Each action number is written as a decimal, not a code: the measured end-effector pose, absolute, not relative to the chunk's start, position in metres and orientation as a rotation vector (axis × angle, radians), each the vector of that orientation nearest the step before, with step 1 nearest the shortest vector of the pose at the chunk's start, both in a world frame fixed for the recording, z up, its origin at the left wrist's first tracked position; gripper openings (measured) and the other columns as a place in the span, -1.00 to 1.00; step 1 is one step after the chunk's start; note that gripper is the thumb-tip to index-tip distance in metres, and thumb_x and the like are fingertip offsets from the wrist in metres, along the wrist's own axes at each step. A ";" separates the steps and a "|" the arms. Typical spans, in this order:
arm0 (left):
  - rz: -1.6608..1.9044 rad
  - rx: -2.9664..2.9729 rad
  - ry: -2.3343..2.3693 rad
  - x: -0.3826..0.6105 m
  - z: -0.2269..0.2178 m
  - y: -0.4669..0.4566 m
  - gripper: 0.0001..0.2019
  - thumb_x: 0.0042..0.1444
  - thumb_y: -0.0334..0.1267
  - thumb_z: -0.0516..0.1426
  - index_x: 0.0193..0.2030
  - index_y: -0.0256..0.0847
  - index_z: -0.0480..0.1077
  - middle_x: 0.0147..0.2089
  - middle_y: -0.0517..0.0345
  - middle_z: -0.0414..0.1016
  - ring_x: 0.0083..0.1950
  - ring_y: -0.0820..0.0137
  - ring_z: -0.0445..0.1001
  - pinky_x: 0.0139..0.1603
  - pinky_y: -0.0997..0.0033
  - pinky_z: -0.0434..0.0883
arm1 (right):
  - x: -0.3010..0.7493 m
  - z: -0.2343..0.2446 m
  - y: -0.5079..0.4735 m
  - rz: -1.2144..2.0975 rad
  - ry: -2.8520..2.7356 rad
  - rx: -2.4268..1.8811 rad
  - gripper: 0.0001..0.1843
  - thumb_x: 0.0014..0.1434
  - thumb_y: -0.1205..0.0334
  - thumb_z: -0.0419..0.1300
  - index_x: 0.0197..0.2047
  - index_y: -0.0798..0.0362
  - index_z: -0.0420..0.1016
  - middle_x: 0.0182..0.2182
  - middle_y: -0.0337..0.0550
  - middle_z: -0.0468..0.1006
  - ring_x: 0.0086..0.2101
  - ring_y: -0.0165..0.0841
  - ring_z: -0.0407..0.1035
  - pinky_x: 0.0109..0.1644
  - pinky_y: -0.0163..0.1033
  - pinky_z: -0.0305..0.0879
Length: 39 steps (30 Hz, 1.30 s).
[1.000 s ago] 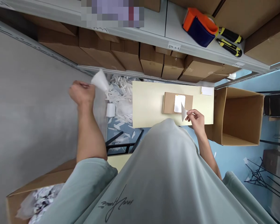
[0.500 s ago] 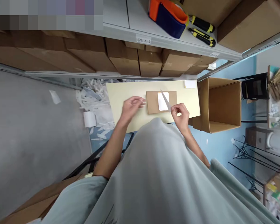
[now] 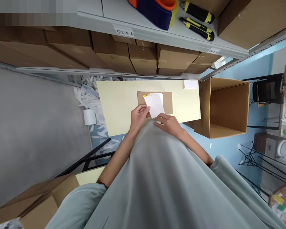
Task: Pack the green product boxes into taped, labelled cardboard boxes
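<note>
A flat brown cardboard parcel [image 3: 167, 101] lies on a pale yellow table [image 3: 119, 101]. Above its near side both hands hold a white label sheet [image 3: 154, 105], tilted up. My left hand [image 3: 139, 117] pinches the sheet's left lower corner. My right hand [image 3: 169, 123] grips its lower edge from the right, fingers closed. A yellow-marked label edge [image 3: 146, 95] shows on the parcel behind the sheet. My grey shirt hides the table's near edge.
An open cardboard box [image 3: 225, 106] stands right of the table. Paper scraps [image 3: 85, 95] and a white roll [image 3: 89, 116] lie on the floor at left. A small white pad [image 3: 190, 84] sits at the table's far right. Shelves hold boxes, a tape dispenser [image 3: 154, 8] and cutters [image 3: 197, 20].
My left hand threw a white backing paper away to the left, then came back to the table. Both hands now hold the white sheet over the parcel.
</note>
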State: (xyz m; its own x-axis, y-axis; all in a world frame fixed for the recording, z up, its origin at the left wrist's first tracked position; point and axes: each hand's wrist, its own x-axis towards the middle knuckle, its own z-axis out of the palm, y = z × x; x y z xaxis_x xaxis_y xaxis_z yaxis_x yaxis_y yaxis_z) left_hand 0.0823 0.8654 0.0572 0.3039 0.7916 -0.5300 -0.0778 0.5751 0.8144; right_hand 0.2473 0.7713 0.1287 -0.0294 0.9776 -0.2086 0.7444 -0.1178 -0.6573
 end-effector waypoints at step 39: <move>0.593 1.091 1.195 0.080 0.039 0.835 -0.72 0.10 -0.01 0.32 -0.15 -0.12 0.63 -0.06 0.02 0.77 0.07 0.10 0.72 0.16 0.09 0.67 | 0.259 0.129 0.755 0.636 -1.924 -1.942 -0.78 0.54 0.29 0.16 -0.15 -0.06 0.61 -0.19 -0.22 0.68 -0.41 -0.44 0.47 -0.36 -0.28 0.24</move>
State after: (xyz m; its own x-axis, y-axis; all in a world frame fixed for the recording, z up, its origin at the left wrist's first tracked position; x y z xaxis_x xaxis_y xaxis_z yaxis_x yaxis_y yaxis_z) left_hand 0.0797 0.8350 0.0388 0.3096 0.8458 -0.4344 0.1655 0.4019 0.9006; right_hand 0.2594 0.7555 0.1292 -0.0137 0.9968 -0.0793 0.8477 -0.0305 -0.5296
